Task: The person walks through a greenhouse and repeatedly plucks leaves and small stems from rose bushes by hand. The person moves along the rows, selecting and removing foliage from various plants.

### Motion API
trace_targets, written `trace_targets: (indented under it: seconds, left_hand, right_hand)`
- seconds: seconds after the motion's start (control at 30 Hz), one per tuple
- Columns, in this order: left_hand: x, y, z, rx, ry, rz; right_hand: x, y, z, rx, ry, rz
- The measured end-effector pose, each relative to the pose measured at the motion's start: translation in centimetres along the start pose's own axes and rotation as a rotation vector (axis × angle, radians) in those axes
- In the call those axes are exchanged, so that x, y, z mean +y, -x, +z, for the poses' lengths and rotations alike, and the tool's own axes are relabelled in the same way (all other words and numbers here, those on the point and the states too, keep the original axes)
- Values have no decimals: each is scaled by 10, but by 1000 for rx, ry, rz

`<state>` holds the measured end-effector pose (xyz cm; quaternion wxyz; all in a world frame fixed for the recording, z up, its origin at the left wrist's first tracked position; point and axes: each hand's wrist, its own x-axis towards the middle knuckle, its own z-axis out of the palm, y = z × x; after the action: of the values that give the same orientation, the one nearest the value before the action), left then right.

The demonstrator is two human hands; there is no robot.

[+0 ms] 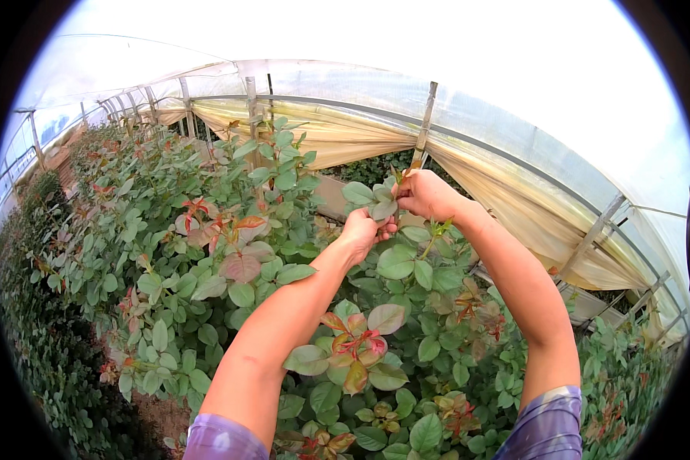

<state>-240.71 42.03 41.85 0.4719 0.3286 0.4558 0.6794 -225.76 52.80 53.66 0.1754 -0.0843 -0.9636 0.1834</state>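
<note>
Both hands are at the upper part of a rose shoot (pixel 383 201) near the middle of the view. My left hand (pixel 365 233) is closed around its stem, just below a cluster of green leaves. Slightly above and to the right, my right hand (pixel 422 192) pinches the shoot near its reddish tip with thumb and fingers. The stem between the hands is partly hidden by leaves and fingers. Under my forearms stand more rose bushes, one with a red-leaved young shoot (pixel 359 345), and a light green shoot tip (pixel 434 233) rises just below my right wrist.
Dense rose rows (pixel 167 259) fill the left and foreground. Behind my hands runs a greenhouse side wall with a wooden post (pixel 425 123), a long dark pipe (pixel 345 106) and gathered beige sheeting (pixel 512 195). A soil path (pixel 158 414) shows at lower left.
</note>
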Motion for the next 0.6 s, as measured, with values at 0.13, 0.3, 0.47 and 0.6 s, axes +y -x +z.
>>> trace_targets:
  seconds: [0.13, 0.3, 0.47, 0.6]
  left_hand:
    - [-1, 16, 4, 3, -90, 8]
    - [-20, 35, -1, 158, -1017, 301]
    - [34, 146, 4, -151, -1532, 510]
    - [122, 258, -6, -174, -1631, 643]
  right_hand:
    - [-6, 8, -1, -96, -213, 156]
    - [-18, 24, -4, -124, -519, 428]
    - [-8, 20, 9, 259, -600, 446]
    - [0, 28, -42, 419, -670, 363]
